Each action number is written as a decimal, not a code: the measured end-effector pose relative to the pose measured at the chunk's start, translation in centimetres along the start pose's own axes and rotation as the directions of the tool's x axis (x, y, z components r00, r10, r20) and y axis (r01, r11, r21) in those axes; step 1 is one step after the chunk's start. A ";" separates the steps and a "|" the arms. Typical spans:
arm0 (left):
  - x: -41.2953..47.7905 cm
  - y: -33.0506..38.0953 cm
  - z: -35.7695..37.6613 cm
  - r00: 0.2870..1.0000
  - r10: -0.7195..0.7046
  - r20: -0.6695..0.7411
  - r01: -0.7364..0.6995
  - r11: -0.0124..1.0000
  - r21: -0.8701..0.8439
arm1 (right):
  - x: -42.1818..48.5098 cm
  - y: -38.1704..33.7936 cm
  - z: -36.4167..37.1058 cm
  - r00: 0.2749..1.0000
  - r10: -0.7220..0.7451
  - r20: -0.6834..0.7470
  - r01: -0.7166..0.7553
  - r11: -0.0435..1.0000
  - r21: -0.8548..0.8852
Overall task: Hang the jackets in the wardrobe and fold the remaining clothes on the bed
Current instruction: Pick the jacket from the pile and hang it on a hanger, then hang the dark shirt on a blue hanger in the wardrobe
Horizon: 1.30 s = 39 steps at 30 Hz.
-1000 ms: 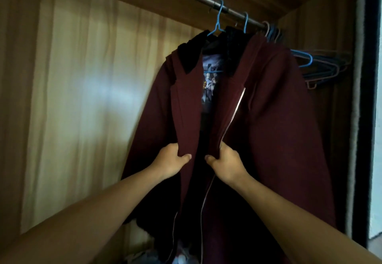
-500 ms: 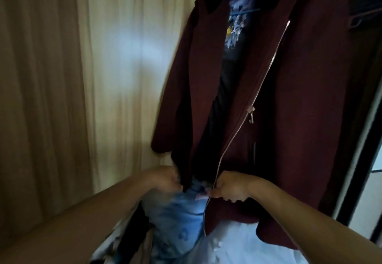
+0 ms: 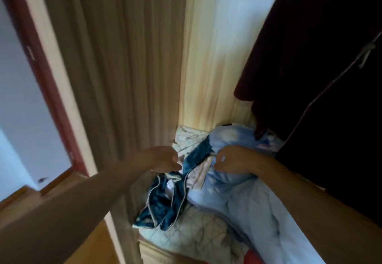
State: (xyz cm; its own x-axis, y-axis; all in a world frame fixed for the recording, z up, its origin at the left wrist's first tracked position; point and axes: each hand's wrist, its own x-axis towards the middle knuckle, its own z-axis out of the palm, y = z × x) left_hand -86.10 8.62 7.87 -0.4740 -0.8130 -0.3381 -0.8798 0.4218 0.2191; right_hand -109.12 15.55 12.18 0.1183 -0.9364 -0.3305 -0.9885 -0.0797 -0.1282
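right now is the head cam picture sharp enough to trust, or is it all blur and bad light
Head view: motion blur smears the whole frame, so the left hand and right hand have soft edges and their grip cannot be read. Head view: the maroon jacket is underexposed to near black, while a bright patch washes out the wardrobe back panel.

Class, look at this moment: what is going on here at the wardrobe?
A person reaches both bare arms into a wooden wardrobe. A dark maroon zip-up jacket hangs on the right. The left hand hovers by a crumpled teal satin cloth, seemingly holding nothing; the right hand lies against a light blue padded cloth, though blur hides whether it grips. Neither hand touches the jacket.
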 end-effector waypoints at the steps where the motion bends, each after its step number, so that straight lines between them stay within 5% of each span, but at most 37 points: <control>1: -1.7 -1.4 1.1 0.999 -0.039 -0.005 0.039 0.999 -0.023 | 0.5 -1.4 0.7 0.998 -0.066 0.017 0.066 0.998 -0.003; 8: -16.7 -12.7 8.3 0.914 -0.405 -0.021 0.397 0.904 -0.159 | 3.4 -15.8 5.3 0.925 -0.362 0.120 0.367 0.930 -0.022; 19: -43.3 -30.5 18.0 0.558 -0.823 0.111 0.784 0.478 -0.396 | 5.7 -48.5 14.4 0.650 -0.707 0.279 0.751 0.655 -0.089; 24: -54.8 -36.5 22.7 0.381 -0.906 0.186 0.839 0.254 -0.481 | 4.5 -63.8 18.8 0.515 -0.786 0.343 0.857 0.468 -0.214; 39: -73.9 -47.0 33.2 -0.053 -0.903 0.426 0.778 -0.305 -0.549 | 0.5 -96.0 29.8 0.100 -0.809 0.579 0.990 0.021 -0.143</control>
State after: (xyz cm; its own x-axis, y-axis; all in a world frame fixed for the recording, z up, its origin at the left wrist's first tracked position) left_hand -10.88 62.20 -7.81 0.8045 -0.1664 -0.5701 -0.0810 -0.9817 0.1722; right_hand -11.35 32.89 -3.51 0.8662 0.1684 -0.4705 0.0832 -0.9770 -0.1964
